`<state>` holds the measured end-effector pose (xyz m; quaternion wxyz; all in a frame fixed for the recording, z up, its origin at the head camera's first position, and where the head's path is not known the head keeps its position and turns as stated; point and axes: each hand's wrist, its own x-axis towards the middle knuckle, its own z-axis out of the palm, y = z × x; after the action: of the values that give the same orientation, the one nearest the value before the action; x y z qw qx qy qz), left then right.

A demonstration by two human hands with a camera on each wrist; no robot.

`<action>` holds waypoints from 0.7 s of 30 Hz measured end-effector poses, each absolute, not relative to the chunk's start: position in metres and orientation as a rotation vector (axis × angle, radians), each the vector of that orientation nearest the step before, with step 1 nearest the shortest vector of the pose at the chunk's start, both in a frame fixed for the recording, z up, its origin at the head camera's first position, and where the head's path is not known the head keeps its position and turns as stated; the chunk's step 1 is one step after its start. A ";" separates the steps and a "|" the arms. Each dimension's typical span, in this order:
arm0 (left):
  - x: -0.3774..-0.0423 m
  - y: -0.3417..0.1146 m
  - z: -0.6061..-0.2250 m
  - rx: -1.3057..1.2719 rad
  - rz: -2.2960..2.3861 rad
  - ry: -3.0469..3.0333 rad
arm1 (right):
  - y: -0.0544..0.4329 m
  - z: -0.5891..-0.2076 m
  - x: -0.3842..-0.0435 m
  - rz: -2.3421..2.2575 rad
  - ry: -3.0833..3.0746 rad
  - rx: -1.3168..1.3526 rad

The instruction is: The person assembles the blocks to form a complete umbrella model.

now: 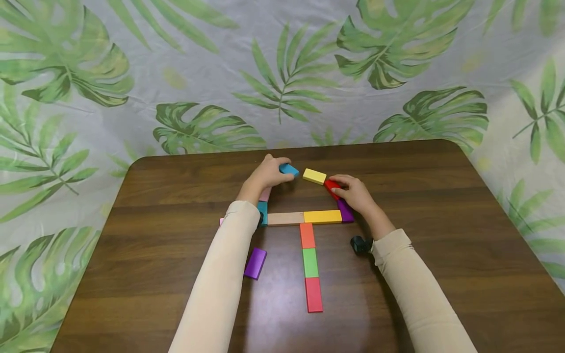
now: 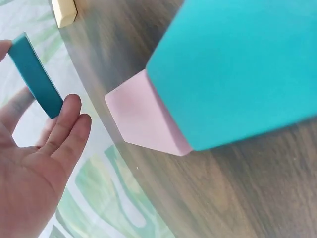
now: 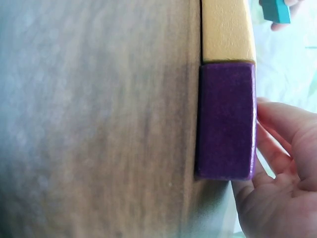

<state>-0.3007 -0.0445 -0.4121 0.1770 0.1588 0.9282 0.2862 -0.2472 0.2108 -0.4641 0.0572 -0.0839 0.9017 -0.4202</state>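
My left hand (image 1: 266, 173) pinches a blue block (image 1: 289, 170) between thumb and fingers at the upper left of the block outline. In the left wrist view that same block (image 2: 38, 77) is held by its two ends, apart from the pink block (image 2: 143, 114). On the right side, my right hand (image 1: 356, 194) has thumb and fingers around a red block (image 1: 331, 188), which lies on the table between the yellow block (image 1: 315, 176) and the dark purple block (image 1: 346, 211). The right wrist view hides the red block behind the purple block (image 3: 228, 121).
A tan block (image 1: 285, 218) and an orange-yellow block (image 1: 322, 216) form a row. Below it runs a column of orange (image 1: 307, 236), green (image 1: 310, 263) and red-pink (image 1: 314, 294) blocks. A loose purple block (image 1: 255, 264) lies left of the column. Leaf-print cloth (image 1: 282, 88) hangs behind the table.
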 end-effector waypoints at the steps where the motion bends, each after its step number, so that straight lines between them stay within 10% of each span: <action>1: -0.300 -0.044 -0.412 0.461 0.796 2.630 | 0.211 -0.464 -0.247 -1.274 2.736 -0.257; 21: -0.281 -0.021 -0.427 0.703 0.108 2.718 | 0.209 -0.463 -0.247 -1.243 2.754 -0.244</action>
<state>-0.2810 -0.0215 -0.4271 0.1654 0.2468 0.9541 0.0378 -0.2465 0.2093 -0.4635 0.0551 -0.0803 0.9071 -0.4094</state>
